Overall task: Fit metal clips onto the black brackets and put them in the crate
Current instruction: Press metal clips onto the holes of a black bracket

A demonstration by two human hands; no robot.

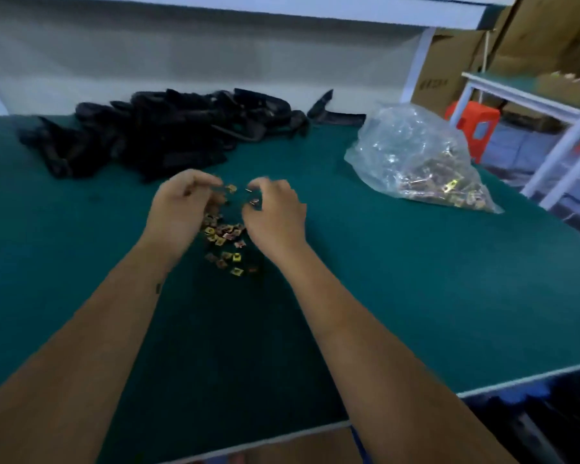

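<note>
Nearest us, our two bare forearms reach out over the green table (pixel 416 296), and between the wrists lies a loose scatter of metal clips (pixel 226 244), small brass-coloured squares spread flat on the mat; we count roughly twenty, though blur keeps the number uncertain. We judge they are tipped out here so single pieces can be picked without digging in a bag. Just beyond them our left hand (pixel 181 209) has its fingers curled inward over the clips, and a clip seems to sit at its fingertips, but the blur leaves us unable to tell whether it truly holds one. Our right hand (pixel 275 209) is curled too, thumb and forefinger close together around what looks like a clip, again too smeared to be sure. We take this step as sorting or picking up clips, with no bracket in hand yet. Farther right lies one clear plastic bag (pixel 412 152), sagging on its side and holding many more clips, near enough for a refill. At the far edge sits one heap of black brackets (pixel 168 132), too tangled to count, within reach of the left arm. No crate is plainly in view.
</note>
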